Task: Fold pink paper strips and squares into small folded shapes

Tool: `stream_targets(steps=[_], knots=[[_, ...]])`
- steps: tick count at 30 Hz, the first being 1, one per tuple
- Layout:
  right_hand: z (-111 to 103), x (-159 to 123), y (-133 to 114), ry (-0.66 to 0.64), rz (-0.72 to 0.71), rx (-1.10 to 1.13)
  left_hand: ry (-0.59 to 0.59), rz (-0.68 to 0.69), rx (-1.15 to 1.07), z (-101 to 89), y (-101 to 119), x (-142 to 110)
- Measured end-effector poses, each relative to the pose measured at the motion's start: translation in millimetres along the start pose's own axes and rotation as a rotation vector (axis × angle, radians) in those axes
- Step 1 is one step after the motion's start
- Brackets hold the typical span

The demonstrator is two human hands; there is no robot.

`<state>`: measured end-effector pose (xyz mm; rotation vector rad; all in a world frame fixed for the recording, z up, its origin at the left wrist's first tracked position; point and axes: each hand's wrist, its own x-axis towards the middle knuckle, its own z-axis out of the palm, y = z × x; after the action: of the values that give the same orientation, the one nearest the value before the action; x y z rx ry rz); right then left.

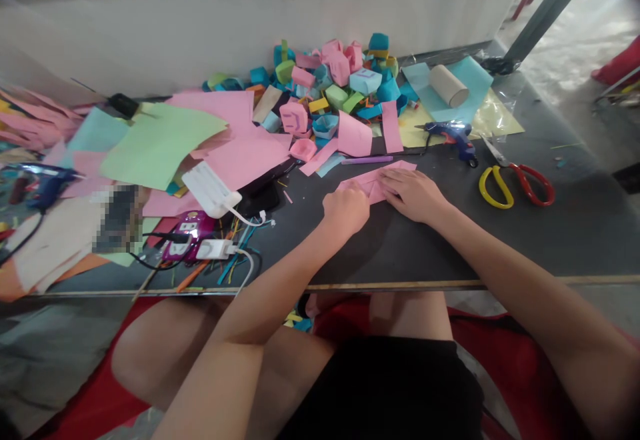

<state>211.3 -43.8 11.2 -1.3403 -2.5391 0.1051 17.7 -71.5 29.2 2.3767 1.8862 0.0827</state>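
Left, a charger (213, 249) crowds the table (500, 247); the left hand (349, 208) curls over the pink paper (375, 191) lying near the front edge — whether it pinches, I can't tell. The right hand (414, 195) presses flat, fingers extended. The paper looks light, creasable, tearable; hold its ends. Bare tabletop opens rightward, below the scissors (506, 164).

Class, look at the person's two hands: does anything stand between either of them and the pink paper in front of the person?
Nothing visible does: the left hand and right hand both touch the pink paper. The purple pen lies beyond it, not between.
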Motion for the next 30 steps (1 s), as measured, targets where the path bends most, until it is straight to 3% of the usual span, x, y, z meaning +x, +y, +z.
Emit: stream_targets(steps=[5,9,12,15,19,22,26,30], knots=[[-2,0,-1,-0.025,0.000,-0.011,0.064,0.024,0.049,7.1,1,-1],[-3,0,-3,-0.046,0.027,-0.014,-0.060,-0.132,0.099,-3.1,6,-4],[-3,1,-6,-0.061,0.054,-0.039,-0.105,-0.169,0.138,-10.8,7,-6],[0,3,-7,-0.067,0.065,-0.036,0.001,-0.185,0.128,-13.0,7,-6],[5,4,-5,-0.041,0.044,-0.010,0.162,-0.015,0.089,-6.5,7,-1],[8,5,-2,-0.033,-0.038,-0.014,0.077,0.173,0.050,4.0,3,6],[13,8,2,-0.079,-0.141,0.002,0.048,0.205,0.051,14.5,2,11],[16,9,2,-0.122,-0.111,0.062,0.045,0.161,0.099,14.9,7,8]])
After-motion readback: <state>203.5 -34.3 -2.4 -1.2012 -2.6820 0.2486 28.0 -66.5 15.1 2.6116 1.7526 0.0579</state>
